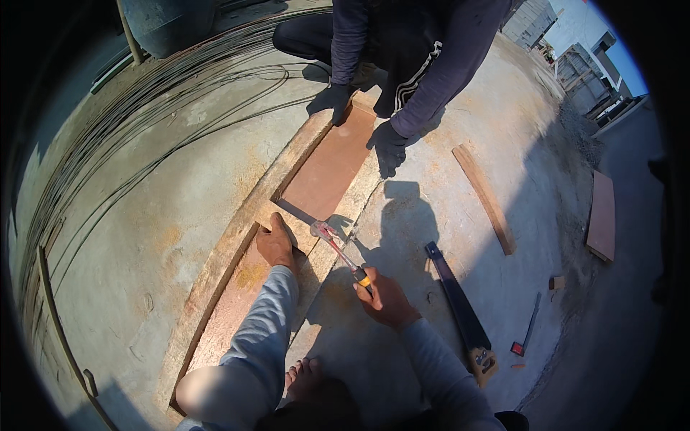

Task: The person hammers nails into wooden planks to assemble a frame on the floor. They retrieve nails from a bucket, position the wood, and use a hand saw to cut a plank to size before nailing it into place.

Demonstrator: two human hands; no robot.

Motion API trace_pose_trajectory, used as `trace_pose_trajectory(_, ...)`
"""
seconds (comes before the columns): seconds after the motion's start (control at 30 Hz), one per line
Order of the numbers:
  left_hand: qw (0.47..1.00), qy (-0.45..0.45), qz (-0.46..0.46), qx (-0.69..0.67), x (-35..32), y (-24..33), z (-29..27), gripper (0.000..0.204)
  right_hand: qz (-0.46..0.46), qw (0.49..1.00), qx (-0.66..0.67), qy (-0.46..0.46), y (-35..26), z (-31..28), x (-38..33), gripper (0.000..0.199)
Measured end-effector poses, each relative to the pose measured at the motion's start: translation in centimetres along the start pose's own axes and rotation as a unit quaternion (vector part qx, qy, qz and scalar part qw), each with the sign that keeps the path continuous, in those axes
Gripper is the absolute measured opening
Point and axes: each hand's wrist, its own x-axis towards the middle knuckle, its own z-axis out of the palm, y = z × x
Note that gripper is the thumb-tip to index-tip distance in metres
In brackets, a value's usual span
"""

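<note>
On the concrete floor [144, 237], a long wooden frame [237, 244] lies flat, with reddish panels [330, 165] between its side boards. The left hand [277, 244] presses flat, fingers spread, on a cross-piece [287, 228] near the frame's middle. The right hand [384, 298] is clamped on the handle of a hammer [338, 248], whose head sits over the right end of that cross-piece. A co-worker's gloved hands [388, 147] rest on the frame's far end. By my judgement the frame is largely assembled and this cross-piece is being fixed; whether nails are in I cannot tell. A saw [460, 305] and loose plank [485, 197] lie unused on the right.
</note>
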Motion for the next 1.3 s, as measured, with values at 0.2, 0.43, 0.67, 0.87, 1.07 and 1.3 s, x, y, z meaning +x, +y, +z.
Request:
trace_pose_trajectory(0.2,0.989,0.016,0.113,-0.096,-2.7,-0.7,-5.0,0.043,-0.118,0.974,0.111,0.161,-0.4,1.0,-1.1,0.032)
trace_pose_trajectory(0.43,0.919,-0.126,0.340,0.152,-8.2,-0.6,-8.8,0.070,-0.044,0.999,-0.006,-0.026,-0.8,0.3,1.4,0.026)
trace_pose_trajectory(0.67,0.856,-0.163,0.414,0.263,-11.1,-1.6,-8.6,0.086,-0.216,0.949,0.172,0.153,-4.8,2.3,3.6,0.029)
trace_pose_trajectory(0.87,0.920,-0.152,0.324,0.157,-11.0,-1.3,-9.1,0.048,-0.008,0.989,-0.084,-0.118,-3.1,0.8,7.0,0.029)
trace_pose_trajectory(1.07,0.924,-0.112,0.357,0.082,-10.8,-3.0,-8.8,0.035,-0.172,0.973,0.122,0.089,-4.4,1.3,6.9,0.028)
trace_pose_trajectory(1.3,0.918,-0.120,0.374,0.051,-10.5,-2.8,-9.2,0.029,-0.056,0.994,-0.073,-0.064,-4.6,1.7,8.6,0.028)
